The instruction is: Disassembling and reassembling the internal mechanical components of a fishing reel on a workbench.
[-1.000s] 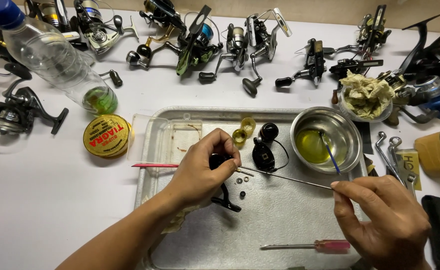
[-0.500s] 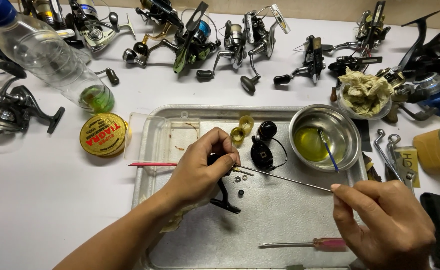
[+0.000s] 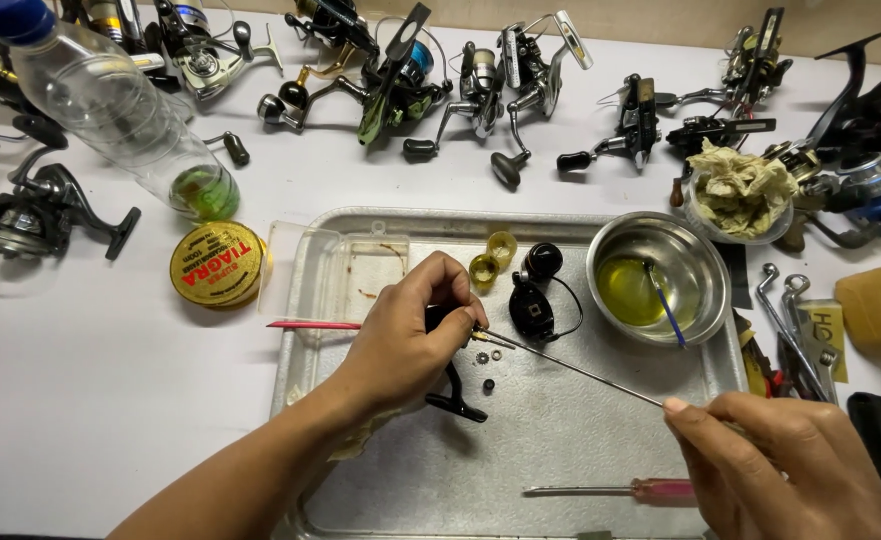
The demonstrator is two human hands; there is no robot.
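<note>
Screwdriver [image 3: 615, 490]: lies unused on the metal tray [image 3: 560, 450], nearest the camera.
Right hand [image 3: 790, 480]: pinches the thin metal rod [image 3: 570, 368], as a second ago.
Left hand [image 3: 410, 335]: grips the black reel part [image 3: 452, 385]; rod tip now meets it.
Oil bowl [image 3: 655, 280]: beyond, untouched.

Your left hand [image 3: 405, 340] grips a black reel part [image 3: 452, 388] over the metal tray [image 3: 560, 470]. Your right hand [image 3: 785, 475] pinches a thin metal rod [image 3: 570, 365], tip at the part, prob touching. Tiny washers [image 3: 488, 356] lie just below. Steel bowl [image 3: 657, 277] w/ yellow liquid sits top right; pink-handled screwdriver [image 3: 610, 490] near your right hand.
</note>
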